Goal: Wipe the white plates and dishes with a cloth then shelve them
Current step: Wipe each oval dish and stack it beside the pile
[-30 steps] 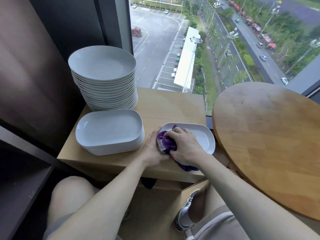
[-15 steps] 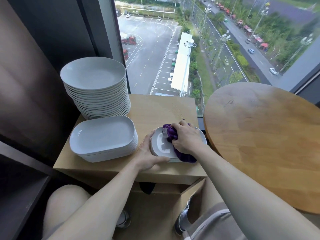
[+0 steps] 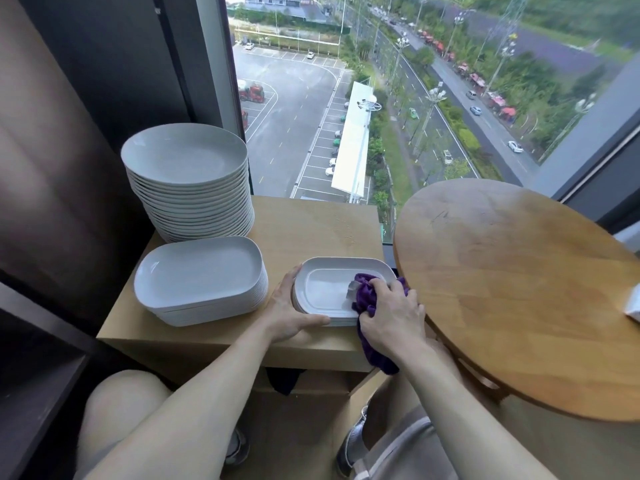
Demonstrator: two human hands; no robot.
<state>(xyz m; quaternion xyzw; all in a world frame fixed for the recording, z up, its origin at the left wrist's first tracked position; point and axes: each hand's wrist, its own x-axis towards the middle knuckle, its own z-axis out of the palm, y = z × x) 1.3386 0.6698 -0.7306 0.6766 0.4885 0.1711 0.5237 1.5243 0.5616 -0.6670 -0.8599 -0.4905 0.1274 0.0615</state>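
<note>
A white rectangular dish (image 3: 329, 289) lies near the front right of a low wooden cabinet top (image 3: 311, 223). My left hand (image 3: 289, 315) grips the dish's near left rim, thumb along the front edge. My right hand (image 3: 391, 320) holds a bunched purple cloth (image 3: 365, 296) against the dish's right end; part of the cloth hangs below the hand. To the left sits a stack of white rectangular dishes (image 3: 201, 278), and behind it a tall stack of round white plates (image 3: 187, 161).
A round wooden table (image 3: 519, 289) stands close on the right, its edge beside the dish, with a white object (image 3: 633, 304) at its right edge. A dark shelf unit (image 3: 31, 375) is at the left. A large window is behind the cabinet. My knees are below.
My right hand has carried the cloth from the dish's left end across to its right end. The dish now shows most of its inside. My left hand stays on the left rim.
</note>
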